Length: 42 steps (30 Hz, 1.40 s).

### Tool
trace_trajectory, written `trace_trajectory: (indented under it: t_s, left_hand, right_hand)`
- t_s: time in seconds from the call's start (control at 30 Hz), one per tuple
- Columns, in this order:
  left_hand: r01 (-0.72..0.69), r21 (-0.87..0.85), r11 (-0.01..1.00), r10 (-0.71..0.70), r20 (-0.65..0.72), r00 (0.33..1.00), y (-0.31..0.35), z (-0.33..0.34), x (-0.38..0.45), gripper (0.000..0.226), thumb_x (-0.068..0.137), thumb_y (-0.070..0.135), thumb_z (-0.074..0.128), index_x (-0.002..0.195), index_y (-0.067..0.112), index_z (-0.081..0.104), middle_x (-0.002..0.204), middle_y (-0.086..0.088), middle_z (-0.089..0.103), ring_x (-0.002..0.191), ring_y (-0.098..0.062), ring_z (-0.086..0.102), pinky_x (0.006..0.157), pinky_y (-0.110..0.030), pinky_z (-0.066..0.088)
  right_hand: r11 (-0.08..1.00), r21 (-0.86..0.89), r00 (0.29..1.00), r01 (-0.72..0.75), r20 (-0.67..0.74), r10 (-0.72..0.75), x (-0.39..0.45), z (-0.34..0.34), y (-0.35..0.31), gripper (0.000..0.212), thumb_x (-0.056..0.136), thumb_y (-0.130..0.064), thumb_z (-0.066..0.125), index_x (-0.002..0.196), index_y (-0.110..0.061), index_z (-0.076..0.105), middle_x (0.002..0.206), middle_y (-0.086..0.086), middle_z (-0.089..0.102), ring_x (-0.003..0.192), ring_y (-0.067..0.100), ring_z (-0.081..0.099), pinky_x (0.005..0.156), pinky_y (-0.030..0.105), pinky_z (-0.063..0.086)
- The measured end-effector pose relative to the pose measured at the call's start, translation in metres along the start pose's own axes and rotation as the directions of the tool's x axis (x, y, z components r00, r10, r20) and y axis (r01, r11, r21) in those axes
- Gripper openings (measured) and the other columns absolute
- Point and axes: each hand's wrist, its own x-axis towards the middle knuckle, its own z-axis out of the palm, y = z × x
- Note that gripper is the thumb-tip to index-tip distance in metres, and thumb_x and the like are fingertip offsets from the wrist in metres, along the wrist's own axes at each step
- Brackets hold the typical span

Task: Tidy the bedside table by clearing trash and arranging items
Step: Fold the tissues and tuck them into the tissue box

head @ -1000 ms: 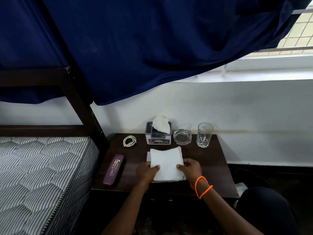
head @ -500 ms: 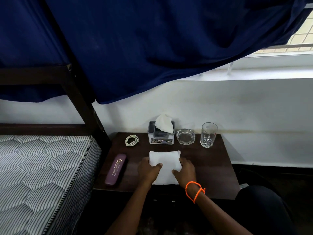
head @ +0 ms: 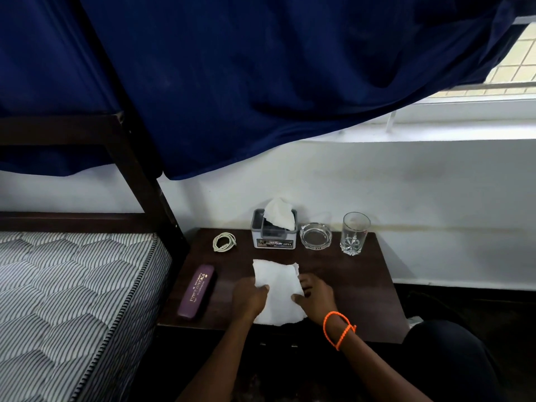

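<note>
Beside a striped quilted mattress [head: 72, 285], a dark wooden worktop [head: 353, 285] carries, left to right, a purple oblong spectacle case [head: 197, 291], a coiled white cable [head: 224, 241], a grey tissue box [head: 275, 236], a round clear glass ashtray [head: 315, 235] and a clear drinking glass [head: 354, 237]. At the front, the left hand [head: 250, 300] and right hand [head: 317, 295] pinch opposite edges of a folded white paper napkin [head: 278, 291], fingers closed on it.

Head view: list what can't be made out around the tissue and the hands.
- Tissue: its side edges are covered by the left hand and right hand.
- Fingers of the right hand: partly tucked under the tissue, so the grip is unclear.
- Case: gold lettering too small to read.
- Table: front edge lost in shadow and behind the forearms.
</note>
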Motion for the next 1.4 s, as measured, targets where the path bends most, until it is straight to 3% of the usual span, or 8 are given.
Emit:
trace_trajectory:
  t_s: [0.2,0.37,0.57,0.8,0.9,0.97,1.17,1.4]
  left_hand:
    - [-0.154,-0.134,0.979,0.158,0.021,0.987,0.022,-0.015,-0.011,0.021,0.081,0.031,0.08,0.083,0.01,0.077,0.084,-0.006,0.079,0.083,-0.023,0.075,0.077,-0.041,0.059]
    - [-0.22,-0.302,0.928,0.248,0.056,0.967,0.025,-0.02,-0.019,0.004,0.085,0.02,0.081,0.086,0.022,0.077,0.087,0.0,0.08,0.086,-0.019,0.077,0.079,-0.041,0.061]
    - [-0.237,-0.315,0.919,0.23,-0.06,0.971,0.028,-0.02,-0.027,0.015,0.085,0.026,0.08,0.073,0.019,0.075,0.072,0.003,0.076,0.067,-0.008,0.069,0.06,-0.023,0.053]
    - [-0.302,-0.327,0.895,0.277,-0.122,0.953,0.031,-0.022,-0.032,0.015,0.082,0.017,0.083,0.095,0.023,0.077,0.084,0.009,0.078,0.068,0.011,0.068,0.062,-0.007,0.051]
    - [-0.291,-0.278,0.916,0.271,-0.109,0.956,0.025,-0.019,-0.028,0.015,0.082,0.016,0.081,0.095,0.023,0.078,0.084,0.007,0.078,0.077,0.0,0.072,0.068,-0.015,0.056]
    - [-0.281,-0.27,0.921,0.264,-0.098,0.96,0.023,-0.016,-0.028,0.012,0.083,0.017,0.081,0.087,0.027,0.077,0.081,0.01,0.077,0.082,-0.01,0.075,0.075,-0.029,0.06]
    - [-0.301,-0.294,0.907,0.266,-0.151,0.952,0.033,-0.012,-0.03,0.009,0.084,0.019,0.082,0.091,0.016,0.078,0.07,0.02,0.068,0.06,0.019,0.063,0.056,-0.004,0.046]
    - [-0.317,-0.288,0.903,0.301,-0.102,0.948,0.03,-0.015,-0.026,0.03,0.069,0.032,0.087,0.096,0.023,0.08,0.086,0.009,0.08,0.084,-0.005,0.075,0.076,-0.026,0.06]
  right_hand:
    - [0.946,0.322,0.991,-0.032,-0.113,0.072,0.007,-0.017,-0.001,0.054,0.071,-0.016,0.087,0.118,-0.015,0.06,0.106,-0.002,0.07,0.095,0.017,0.068,0.086,0.033,0.056]
    - [0.782,0.621,0.994,-0.045,0.11,-0.03,0.006,-0.036,-0.005,0.036,0.084,-0.012,0.077,0.118,-0.01,0.067,0.114,0.011,0.074,0.106,0.03,0.071,0.091,0.048,0.058]
    - [0.876,0.463,0.991,0.135,-0.047,-0.128,-0.005,-0.034,-0.023,0.02,0.089,-0.006,0.07,0.108,-0.011,0.073,0.099,0.002,0.079,0.096,0.022,0.074,0.078,0.034,0.061]
    - [0.93,0.293,0.974,0.221,-0.12,-0.194,-0.005,-0.037,-0.027,0.023,0.083,-0.013,0.075,0.104,-0.023,0.074,0.094,-0.007,0.078,0.088,0.004,0.072,0.078,0.023,0.056]
    - [0.955,0.246,0.984,0.163,-0.111,-0.139,-0.007,-0.033,-0.021,0.031,0.079,-0.015,0.079,0.109,-0.02,0.073,0.094,-0.007,0.076,0.084,-0.004,0.069,0.073,0.011,0.051]
    - [0.962,0.238,0.987,0.134,-0.12,-0.108,-0.008,-0.03,-0.018,0.033,0.079,-0.016,0.079,0.111,-0.02,0.073,0.095,-0.004,0.077,0.088,0.002,0.07,0.078,0.019,0.054]
    - [0.964,0.243,0.987,0.105,-0.145,-0.071,-0.007,-0.029,-0.021,0.018,0.084,-0.018,0.074,0.101,-0.023,0.076,0.088,-0.003,0.077,0.087,0.012,0.072,0.08,0.033,0.058]
    - [0.961,0.252,0.991,0.113,-0.094,-0.092,-0.008,-0.029,-0.019,0.031,0.077,-0.016,0.08,0.105,-0.028,0.073,0.093,-0.009,0.077,0.089,0.003,0.07,0.081,0.026,0.057]
